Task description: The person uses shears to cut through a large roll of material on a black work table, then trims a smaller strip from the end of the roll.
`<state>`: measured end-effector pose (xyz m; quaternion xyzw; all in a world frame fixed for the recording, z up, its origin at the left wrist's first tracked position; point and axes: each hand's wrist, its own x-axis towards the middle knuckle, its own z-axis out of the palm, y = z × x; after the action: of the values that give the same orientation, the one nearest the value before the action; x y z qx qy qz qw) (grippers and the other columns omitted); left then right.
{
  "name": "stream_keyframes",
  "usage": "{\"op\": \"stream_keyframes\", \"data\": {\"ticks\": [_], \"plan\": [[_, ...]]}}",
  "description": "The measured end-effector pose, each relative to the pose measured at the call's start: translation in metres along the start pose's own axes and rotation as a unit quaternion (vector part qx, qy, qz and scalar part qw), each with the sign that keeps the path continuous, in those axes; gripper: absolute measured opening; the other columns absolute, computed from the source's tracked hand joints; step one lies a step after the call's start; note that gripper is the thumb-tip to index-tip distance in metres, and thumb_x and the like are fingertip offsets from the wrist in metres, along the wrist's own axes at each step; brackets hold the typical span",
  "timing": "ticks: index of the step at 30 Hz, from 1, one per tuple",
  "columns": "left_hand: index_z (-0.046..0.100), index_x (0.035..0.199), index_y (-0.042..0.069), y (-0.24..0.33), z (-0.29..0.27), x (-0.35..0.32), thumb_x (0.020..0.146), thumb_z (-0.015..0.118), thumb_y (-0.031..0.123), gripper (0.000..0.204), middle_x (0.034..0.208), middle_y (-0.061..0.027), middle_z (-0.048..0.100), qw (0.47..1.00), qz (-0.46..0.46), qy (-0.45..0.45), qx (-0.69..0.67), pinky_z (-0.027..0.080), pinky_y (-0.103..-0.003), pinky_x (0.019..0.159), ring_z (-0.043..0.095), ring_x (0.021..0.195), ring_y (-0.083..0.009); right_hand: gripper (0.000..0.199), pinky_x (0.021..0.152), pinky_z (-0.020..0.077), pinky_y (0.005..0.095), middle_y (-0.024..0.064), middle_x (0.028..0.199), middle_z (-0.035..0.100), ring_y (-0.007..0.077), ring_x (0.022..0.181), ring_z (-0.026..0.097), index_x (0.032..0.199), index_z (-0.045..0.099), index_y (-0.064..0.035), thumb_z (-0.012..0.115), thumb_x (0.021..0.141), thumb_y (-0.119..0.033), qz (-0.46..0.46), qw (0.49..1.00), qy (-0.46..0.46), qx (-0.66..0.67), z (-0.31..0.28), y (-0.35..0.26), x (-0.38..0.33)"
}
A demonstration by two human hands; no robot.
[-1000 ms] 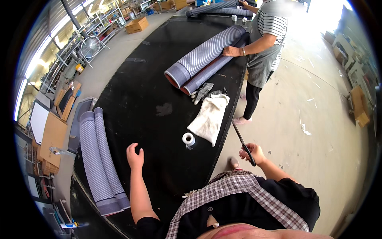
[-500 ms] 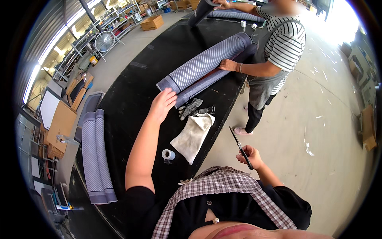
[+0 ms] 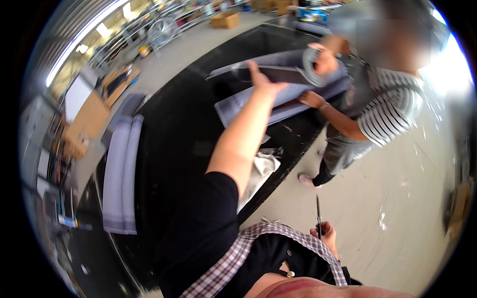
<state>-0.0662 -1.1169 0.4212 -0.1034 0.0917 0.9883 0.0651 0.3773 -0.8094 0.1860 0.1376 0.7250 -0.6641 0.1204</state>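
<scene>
Left: two slim rolled mats [image 3: 117,174] lie side by side along the left part of the black tabletop [image 3: 166,134]. Centre: a white cloth [image 3: 261,171] lies near the tabletop's right edge, partly behind the person's arm. Above it, the left hand [image 3: 267,82] is open, thumb raised and fingers extended, in front of a raised rolled mat [image 3: 290,74]; from where I stand, I cannot tell whether the two touch. Larger rolled mats [image 3: 238,105] rest just below, crossed by the left forearm. Right: a co-worker [image 3: 387,107] in a striped shirt grips the raised mat's right end, the other hand at the lower rolls. Below, over the floor [image 3: 357,198], the right hand [image 3: 326,233] is closed around a narrow cutting tool [image 3: 318,211], tip up, well apart from the rolls.
</scene>
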Motion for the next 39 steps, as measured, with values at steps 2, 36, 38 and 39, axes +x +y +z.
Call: {"op": "stream_keyframes", "data": {"ticks": [2, 36, 38, 39], "plan": [[0.049, 0.147, 0.010, -0.015, -0.005, 0.006, 0.076, 0.070, 0.073, 0.097, 0.152, -0.0134, 0.050, 0.998, 0.051, -0.025, 0.004, 0.036, -0.060, 0.115, 0.045, 0.140, -0.0368, 0.032, 0.064, 0.0539, 0.0281, 0.0074, 0.079, 0.069, 0.0122, 0.070, 0.065, 0.102, 0.057, 0.0025, 0.082, 0.083, -0.006, 0.014, 0.999, 0.009, 0.041, -0.001, 0.000, -0.002], [0.023, 0.161, 0.004, 0.252, -0.347, -0.668, 0.068, 0.089, 0.040, 0.120, 0.148, -0.0315, 0.041, 0.230, 0.133, 0.389, 0.882, 0.048, -0.051, 0.105, 0.050, 0.132, -0.0454, 0.048, 0.084, 0.0548, 0.0416, 0.0163, 0.093, 0.072, 0.0345, 0.091, 0.070, 0.105, 0.061, 0.0005, 0.086, 0.075, -0.028, -0.183, 0.870, -0.203, -0.411, 0.407, -0.019, -0.064], [0.025, 0.159, 0.002, 0.262, -0.333, -0.645, 0.066, 0.091, 0.041, 0.121, 0.145, -0.0319, 0.045, 0.245, 0.034, 0.437, 0.865, 0.048, -0.048, 0.106, 0.053, 0.130, -0.0450, 0.047, 0.090, 0.0527, 0.0429, 0.0181, 0.100, 0.070, 0.0363, 0.099, 0.067, 0.110, 0.060, 0.0010, 0.084, 0.078, -0.025, -0.207, 0.858, -0.190, -0.429, 0.422, -0.023, -0.065], [0.026, 0.159, 0.002, 0.271, -0.330, -0.642, 0.065, 0.091, 0.040, 0.120, 0.144, -0.0314, 0.047, 0.273, 0.023, 0.434, 0.858, 0.048, -0.047, 0.107, 0.053, 0.129, -0.0450, 0.048, 0.094, 0.0514, 0.0436, 0.0193, 0.104, 0.068, 0.0372, 0.105, 0.065, 0.113, 0.060, 0.0014, 0.082, 0.079, -0.024, -0.222, 0.850, -0.191, -0.438, 0.426, -0.025, -0.063]]}}
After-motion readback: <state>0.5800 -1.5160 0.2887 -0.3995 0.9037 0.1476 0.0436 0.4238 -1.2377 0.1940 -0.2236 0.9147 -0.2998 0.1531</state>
